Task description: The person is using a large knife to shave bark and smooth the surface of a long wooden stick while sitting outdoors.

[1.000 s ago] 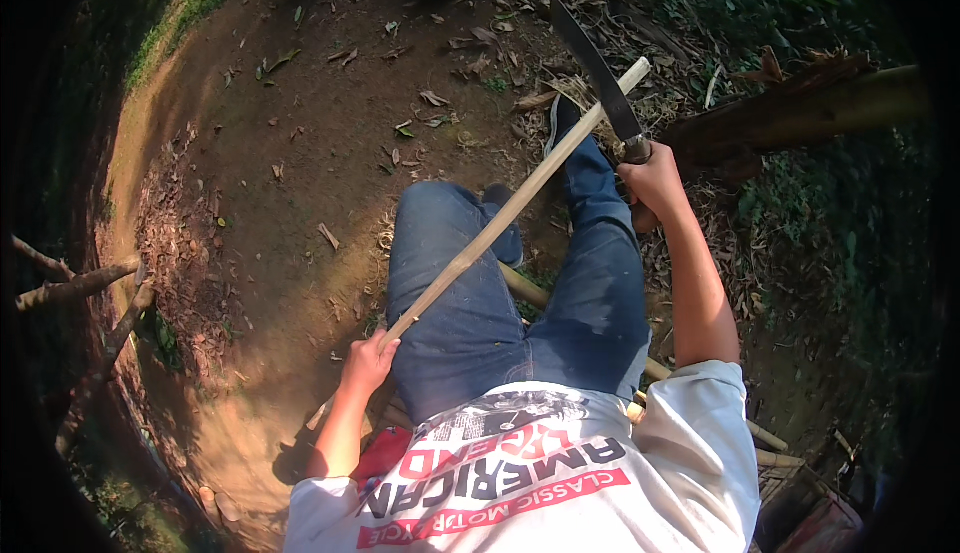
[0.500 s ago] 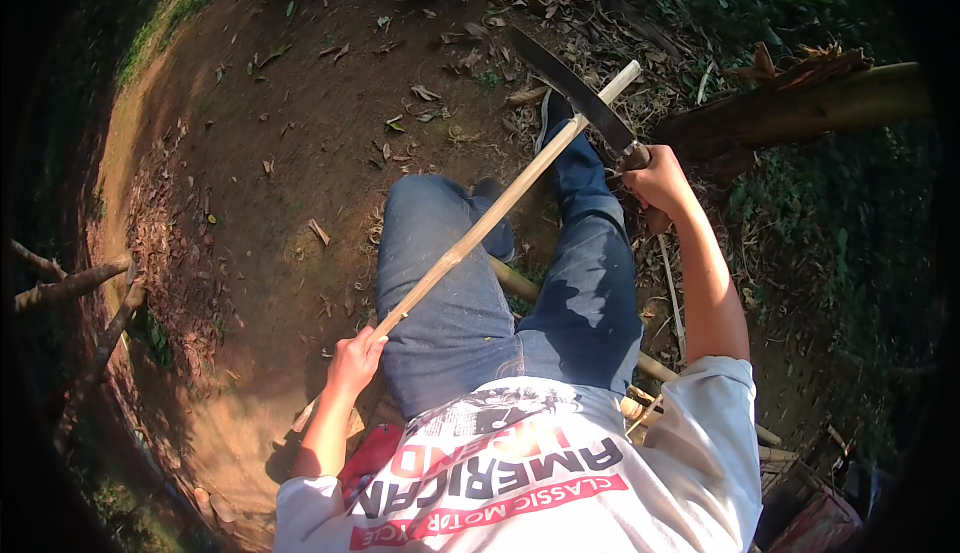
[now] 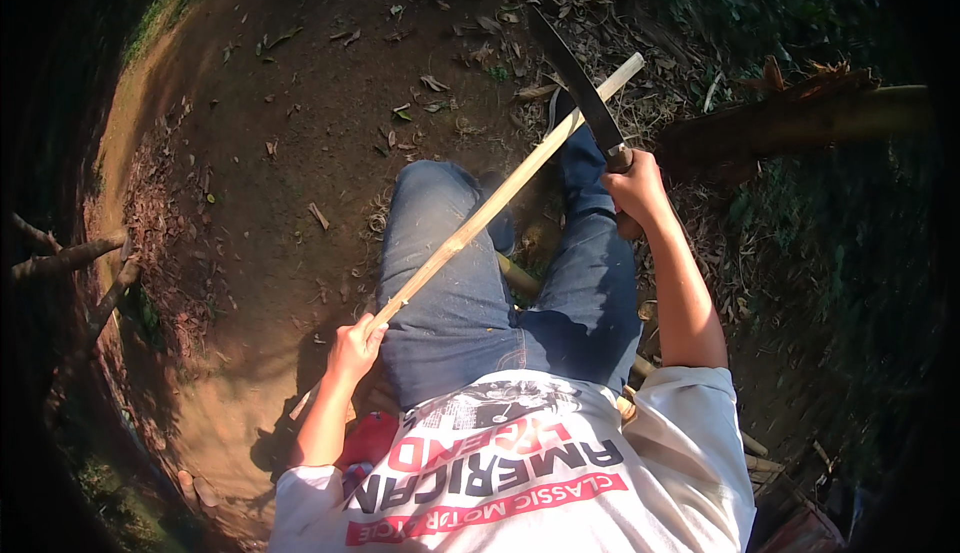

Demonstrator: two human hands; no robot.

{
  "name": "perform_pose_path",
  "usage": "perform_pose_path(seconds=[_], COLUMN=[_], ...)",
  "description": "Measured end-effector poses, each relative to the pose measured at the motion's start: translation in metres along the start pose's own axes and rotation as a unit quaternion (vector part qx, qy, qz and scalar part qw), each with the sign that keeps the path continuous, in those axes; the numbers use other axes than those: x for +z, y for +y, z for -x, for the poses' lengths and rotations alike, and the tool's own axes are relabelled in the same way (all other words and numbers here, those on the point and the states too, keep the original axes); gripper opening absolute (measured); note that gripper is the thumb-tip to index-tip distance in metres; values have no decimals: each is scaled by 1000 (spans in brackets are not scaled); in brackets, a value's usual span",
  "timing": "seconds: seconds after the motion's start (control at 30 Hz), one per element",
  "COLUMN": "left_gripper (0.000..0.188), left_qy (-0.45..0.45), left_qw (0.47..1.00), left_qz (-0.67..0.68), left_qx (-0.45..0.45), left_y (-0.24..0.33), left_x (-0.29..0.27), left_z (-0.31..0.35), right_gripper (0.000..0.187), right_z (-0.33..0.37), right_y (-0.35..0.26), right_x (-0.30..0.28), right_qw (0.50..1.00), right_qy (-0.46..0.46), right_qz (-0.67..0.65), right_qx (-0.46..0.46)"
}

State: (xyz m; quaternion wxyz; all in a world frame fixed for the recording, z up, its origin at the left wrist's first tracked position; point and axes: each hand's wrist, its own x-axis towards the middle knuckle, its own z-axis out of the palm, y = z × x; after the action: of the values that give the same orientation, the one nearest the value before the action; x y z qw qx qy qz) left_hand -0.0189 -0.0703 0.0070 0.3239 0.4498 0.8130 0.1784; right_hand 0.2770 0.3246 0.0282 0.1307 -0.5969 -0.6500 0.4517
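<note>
A long pale wooden stick (image 3: 470,228) slants across my legs, from low on the left up to its cut end beyond my right foot. My left hand (image 3: 352,346) is closed round its lower part, and a short tail of it shows below the fist. My right hand (image 3: 637,191) grips the wooden handle of a machete (image 3: 580,83) with a dark, slightly curved blade. That blade lies across the stick near the far end, its tip pointing up and to the left. Whether the edge touches the wood, I cannot tell.
Brown bare soil (image 3: 270,183) with scattered dry leaves spreads ahead and left. A thick felled trunk (image 3: 800,123) lies at the right, beside dark undergrowth. Thin branches (image 3: 70,258) stick in from the left. A red object (image 3: 368,440) sits beside my left hip.
My right hand has drawn left and slightly toward me with the machete, whose blade now points more steeply away. The stick has shifted only slightly; my left hand still holds it.
</note>
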Motion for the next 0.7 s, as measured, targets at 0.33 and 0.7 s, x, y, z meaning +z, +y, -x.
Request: perform_pose_path(seconds=[0.33, 0.7], left_gripper=[33, 31], left_qy=[9, 3], left_qw=[999, 998], left_qz=[-33, -59], left_qx=[23, 13], left_y=[0, 15], left_x=[2, -5], left_z=[-6, -5], right_gripper=[8, 8], right_z=[-6, -13], right_y=[36, 23], right_x=[-23, -59], right_qw=[999, 998], right_qy=[-11, -60], right_qz=[29, 12], right_qx=[-31, 10])
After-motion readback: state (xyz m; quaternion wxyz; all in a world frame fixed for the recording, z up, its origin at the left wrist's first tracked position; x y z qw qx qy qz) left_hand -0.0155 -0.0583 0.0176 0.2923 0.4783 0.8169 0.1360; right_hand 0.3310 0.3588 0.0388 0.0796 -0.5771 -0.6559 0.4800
